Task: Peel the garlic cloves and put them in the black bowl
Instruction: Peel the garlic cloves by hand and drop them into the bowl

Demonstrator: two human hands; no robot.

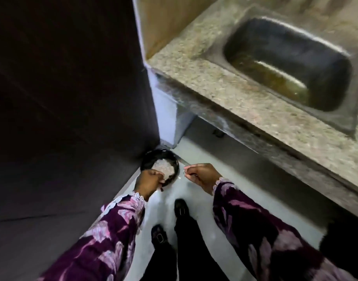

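Black bowl carried in the left hand, a small pale piece pinched in the right.

The black bowl [160, 165], holding a heap of pale garlic cloves [163, 168], is gripped at its near rim by the left hand [148, 182], thumb over the edge, presumably to keep it level while standing. Just right of the bowl, the right hand [202, 176] is closed on something small and blurred, perhaps a knife. Beyond the bowl, a stone counter [224, 92] with a sink [287, 63] is seen.

Your long sleeves [105, 236] are deep purple with pale pink floral print and white lace cuffs. The round glossy black bowl [153, 157] holds pale whitish garlic cloves [164, 169]; the stone counter [245, 102] is speckled beige.
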